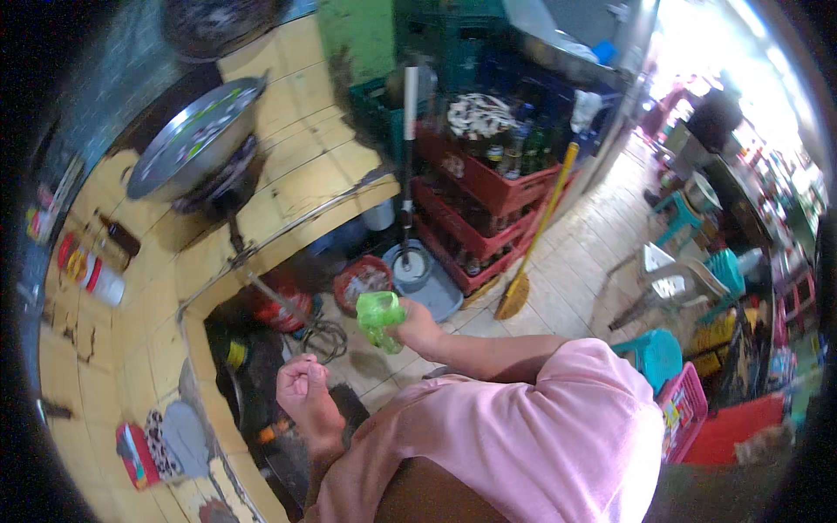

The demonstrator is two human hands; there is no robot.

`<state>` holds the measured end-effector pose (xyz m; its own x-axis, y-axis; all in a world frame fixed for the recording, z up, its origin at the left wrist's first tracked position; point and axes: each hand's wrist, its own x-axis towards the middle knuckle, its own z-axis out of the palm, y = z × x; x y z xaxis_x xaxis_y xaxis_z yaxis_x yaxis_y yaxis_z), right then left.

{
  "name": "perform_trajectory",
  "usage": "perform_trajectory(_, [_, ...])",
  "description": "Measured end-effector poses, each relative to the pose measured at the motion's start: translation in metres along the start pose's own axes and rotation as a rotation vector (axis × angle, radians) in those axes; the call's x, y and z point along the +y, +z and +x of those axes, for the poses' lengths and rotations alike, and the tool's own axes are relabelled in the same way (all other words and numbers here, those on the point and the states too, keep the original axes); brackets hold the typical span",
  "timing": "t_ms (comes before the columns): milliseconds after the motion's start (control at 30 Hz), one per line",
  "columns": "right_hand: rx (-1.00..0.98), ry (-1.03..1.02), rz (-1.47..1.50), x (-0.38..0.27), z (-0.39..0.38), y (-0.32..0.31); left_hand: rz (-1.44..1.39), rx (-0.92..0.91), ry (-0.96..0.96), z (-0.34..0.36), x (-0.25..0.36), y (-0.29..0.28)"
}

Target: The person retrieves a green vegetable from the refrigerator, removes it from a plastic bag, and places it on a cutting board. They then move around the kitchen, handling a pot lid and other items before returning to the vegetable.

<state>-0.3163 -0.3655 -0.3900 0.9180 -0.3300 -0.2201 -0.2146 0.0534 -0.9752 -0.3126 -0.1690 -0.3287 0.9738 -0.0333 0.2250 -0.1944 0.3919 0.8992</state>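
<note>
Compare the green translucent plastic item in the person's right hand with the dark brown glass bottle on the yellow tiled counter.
The green plastic item is bright and translucent; the brown bottle looks dark. The green plastic item is gripped in the right hand; the brown bottle rests on the yellow counter, touched by neither hand.

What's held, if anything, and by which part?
The right hand holds a green translucent object by its right side; whether the left hand holds anything cannot be told.
</note>
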Motion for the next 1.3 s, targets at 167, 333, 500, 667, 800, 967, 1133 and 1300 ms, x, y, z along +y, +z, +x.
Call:
perform_trajectory(167, [0.211,-0.007,0.355,-0.013,-0.022,-0.039,-0.078,-0.189,-0.131,0.010,-0.017,0.037])
perform_trajectory(333, [0.350,0.013,0.351,-0.004,-0.043,-0.064,-0.068,-0.185,-0.281,0.015,-0.034,0.051])
perform_trajectory(500, [0.408,0.544,0.812,0.046,-0.048,-0.050,0.207,-0.256,-0.406,0.006,-0.081,0.010])
perform_trajectory(667, [0.258,0.639,0.915,0.055,-0.069,-0.004,0.680,-0.687,-0.742,-0.021,-0.168,-0.151])
perform_trajectory(800, [-0.050,0.436,1.094,0.057,-0.068,0.033,1.012,-0.959,-0.832,-0.036,-0.136,-0.229])
perform_trajectory(967, [-0.368,0.337,1.137,0.052,-0.073,0.100,1.076,-0.912,-0.580,-0.059,-0.050,-0.267])
perform_trajectory(1133, [-0.186,0.507,0.987,0.100,-0.084,0.146,1.081,-0.701,-0.068,-0.059,0.006,-0.269])
perform_trajectory(1300, [-0.042,0.775,0.783,0.173,-0.059,0.175,1.078,-0.416,0.032,-0.049,0.069,-0.261])
